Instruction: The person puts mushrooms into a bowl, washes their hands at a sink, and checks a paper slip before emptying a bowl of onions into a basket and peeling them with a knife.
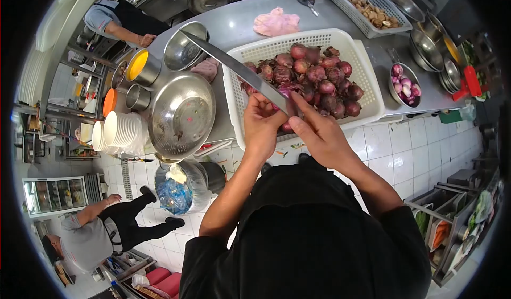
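Over the white plastic basket (375, 94), my right hand (322, 134) grips a large knife (234, 64). Its broad blade points up and to the left. My left hand (262, 123) is closed beside the blade, holding a red onion (285, 92) that is mostly hidden behind the blade and my fingers. Many unpeeled red onions (316, 74) with dry, dark skins fill the basket beneath my hands. To the right, a metal bowl (413, 100) with a handle holds several peeled red onions (407, 88).
Left of the basket stands a large metal colander (159, 120), near stacked white tubs (118, 128) and a steel bowl (175, 54). Pink cloth (277, 22) and a crate of mushrooms (367, 33) lie farther back. A bagged bin (191, 192) stands below. Co-workers (88, 235) are at the left and behind the counter.
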Motion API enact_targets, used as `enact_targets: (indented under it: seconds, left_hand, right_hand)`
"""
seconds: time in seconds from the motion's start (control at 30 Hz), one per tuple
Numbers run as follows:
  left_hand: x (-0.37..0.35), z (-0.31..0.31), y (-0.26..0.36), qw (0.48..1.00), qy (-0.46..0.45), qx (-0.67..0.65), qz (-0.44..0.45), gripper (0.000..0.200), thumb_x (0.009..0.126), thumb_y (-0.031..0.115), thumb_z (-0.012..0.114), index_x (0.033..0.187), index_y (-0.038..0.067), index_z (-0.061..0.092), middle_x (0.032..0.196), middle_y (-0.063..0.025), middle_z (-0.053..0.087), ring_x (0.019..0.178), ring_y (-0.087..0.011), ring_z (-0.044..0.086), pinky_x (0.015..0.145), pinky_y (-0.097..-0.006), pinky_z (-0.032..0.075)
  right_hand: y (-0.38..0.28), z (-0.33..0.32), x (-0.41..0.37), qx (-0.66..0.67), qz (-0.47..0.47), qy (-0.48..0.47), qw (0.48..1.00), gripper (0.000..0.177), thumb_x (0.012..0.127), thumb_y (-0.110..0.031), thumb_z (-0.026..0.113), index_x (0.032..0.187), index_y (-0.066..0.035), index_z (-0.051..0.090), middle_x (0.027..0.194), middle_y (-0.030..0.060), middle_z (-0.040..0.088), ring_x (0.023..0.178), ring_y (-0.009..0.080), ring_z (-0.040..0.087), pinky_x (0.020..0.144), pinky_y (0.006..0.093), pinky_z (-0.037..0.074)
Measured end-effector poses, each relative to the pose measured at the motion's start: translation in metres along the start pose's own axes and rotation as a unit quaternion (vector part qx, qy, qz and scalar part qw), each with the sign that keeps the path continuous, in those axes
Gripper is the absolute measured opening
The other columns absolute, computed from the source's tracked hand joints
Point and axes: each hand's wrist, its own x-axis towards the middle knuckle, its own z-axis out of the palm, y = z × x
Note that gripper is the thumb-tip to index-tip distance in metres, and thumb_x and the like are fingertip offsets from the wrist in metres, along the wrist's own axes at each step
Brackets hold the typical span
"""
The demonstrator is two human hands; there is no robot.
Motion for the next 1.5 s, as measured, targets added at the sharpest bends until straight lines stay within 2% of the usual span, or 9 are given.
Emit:
enact_targets:
  seconds: [0.37,0.6,0.77,0.87,0.97,1.07,1.17,1.37,1.5]
  left_hand:
    - [-0.001,0.003,-0.005,0.998,0.031,0.034,0.035,0.032,0.079,-0.016,0.058,0.103,0.003,0.047,0.097,-0.0104,0.066,0.085,-0.014,0.064,0.069,-0.0264,0.054]
    - [-0.01,-0.014,-0.003,0.999,-0.019,-0.032,0.01,0.038,0.079,-0.019,0.056,0.111,0.001,0.051,0.108,-0.0114,0.063,0.098,-0.0187,0.063,0.091,-0.0344,0.051]
    - [-0.01,-0.018,0.005,0.992,-0.055,-0.108,-0.029,0.048,0.08,-0.016,0.055,0.125,0.0,0.051,0.118,-0.0151,0.062,0.108,-0.025,0.062,0.103,-0.0442,0.047]
    - [-0.007,-0.015,0.01,0.989,-0.06,-0.132,-0.038,0.052,0.083,-0.018,0.053,0.132,-0.001,0.048,0.12,-0.0156,0.06,0.107,-0.0233,0.062,0.098,-0.0366,0.05]
    - [-0.004,-0.02,0.004,0.989,-0.077,-0.119,-0.036,0.052,0.084,-0.014,0.054,0.133,0.0,0.05,0.122,-0.0151,0.061,0.11,-0.0271,0.062,0.103,-0.0469,0.046]
    - [-0.004,-0.013,0.009,0.992,-0.049,-0.099,-0.058,0.05,0.083,-0.016,0.056,0.131,-0.004,0.049,0.115,-0.0137,0.063,0.106,-0.0209,0.062,0.094,-0.0344,0.051]
    - [0.002,-0.018,0.0,0.997,-0.052,-0.031,-0.051,0.047,0.082,-0.015,0.059,0.127,-0.005,0.051,0.112,-0.011,0.064,0.101,-0.0169,0.062,0.089,-0.0307,0.052]
    - [0.006,-0.011,0.004,0.996,-0.072,0.024,-0.046,0.035,0.08,-0.014,0.061,0.114,-0.003,0.057,0.106,-0.0077,0.064,0.094,-0.0126,0.061,0.082,-0.026,0.053]
    - [0.007,-0.014,0.006,0.992,-0.082,0.082,-0.049,0.032,0.078,-0.015,0.061,0.107,-0.002,0.06,0.103,-0.0066,0.064,0.094,-0.013,0.062,0.081,-0.0272,0.054]
  right_hand:
    - [0.017,0.008,0.007,-0.031,-0.058,0.043,0.997,0.056,0.097,-0.037,0.05,0.14,-0.002,0.045,0.066,0.0187,0.06,0.063,0.0262,0.066,0.06,0.0347,0.049]
    - [0.033,-0.019,0.02,0.153,0.139,-0.04,0.978,0.048,0.098,-0.048,0.048,0.104,-0.004,0.067,0.058,0.0008,0.053,0.048,0.0093,0.05,0.045,0.0276,0.038]
    - [0.039,-0.037,0.035,0.184,0.186,-0.063,0.963,0.049,0.098,-0.05,0.048,0.113,-0.005,0.059,0.054,-0.0011,0.043,0.043,0.0083,0.04,0.041,0.0253,0.031]
    - [0.044,-0.033,0.034,0.196,0.161,-0.045,0.966,0.047,0.097,-0.054,0.047,0.09,-0.008,0.053,0.056,0.0002,0.044,0.042,0.0084,0.04,0.039,0.0243,0.031]
    - [0.04,-0.032,0.03,0.218,0.162,-0.029,0.962,0.047,0.097,-0.053,0.047,0.086,-0.008,0.053,0.055,0.0006,0.043,0.042,0.0085,0.041,0.038,0.0243,0.03]
    - [0.039,-0.037,0.031,0.226,0.184,-0.035,0.956,0.045,0.098,-0.051,0.047,0.084,-0.009,0.051,0.055,0.0007,0.044,0.043,0.0085,0.041,0.038,0.0245,0.031]
    - [0.036,-0.04,0.029,0.195,0.192,-0.046,0.961,0.056,0.098,-0.047,0.048,0.134,-0.004,0.054,0.059,-0.0002,0.047,0.045,0.0071,0.042,0.041,0.0243,0.032]
    - [0.025,-0.028,0.017,0.114,0.007,-0.065,0.991,0.064,0.097,-0.041,0.052,0.145,0.0,0.038,0.084,0.008,0.07,0.079,0.0107,0.062,0.072,0.0248,0.046]
    - [0.009,-0.033,0.013,0.031,0.021,-0.095,0.995,0.064,0.098,-0.041,0.05,0.144,0.001,0.036,0.094,0.0121,0.072,0.089,0.0142,0.064,0.086,0.028,0.046]
